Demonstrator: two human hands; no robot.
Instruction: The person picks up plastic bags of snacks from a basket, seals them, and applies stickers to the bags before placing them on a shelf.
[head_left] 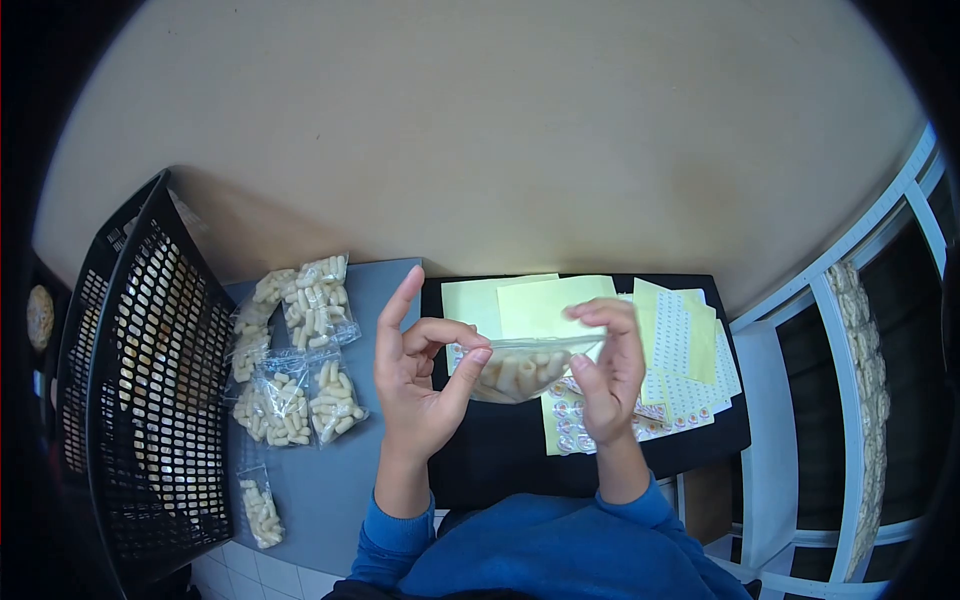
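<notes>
A clear plastic bag (522,370) with pale, tube-shaped pieces inside hangs between my two hands, above the black table. My left hand (425,365) pinches the bag's top left corner between thumb and index finger, its other fingers spread. At the bag's right side is my right hand (610,370), thumb against the front of the bag and fingers behind its top edge, the fingertips slightly blurred. Behind and below the bag lie yellow sheets (555,305) and a sheet of round stickers (570,425).
Several filled bags (318,300) lie on the grey table (310,490) at the left, beside a tall black perforated basket (165,400). More printed label sheets (680,330) cover the right of the black table (480,460). A white metal rack (845,400) stands at the far right.
</notes>
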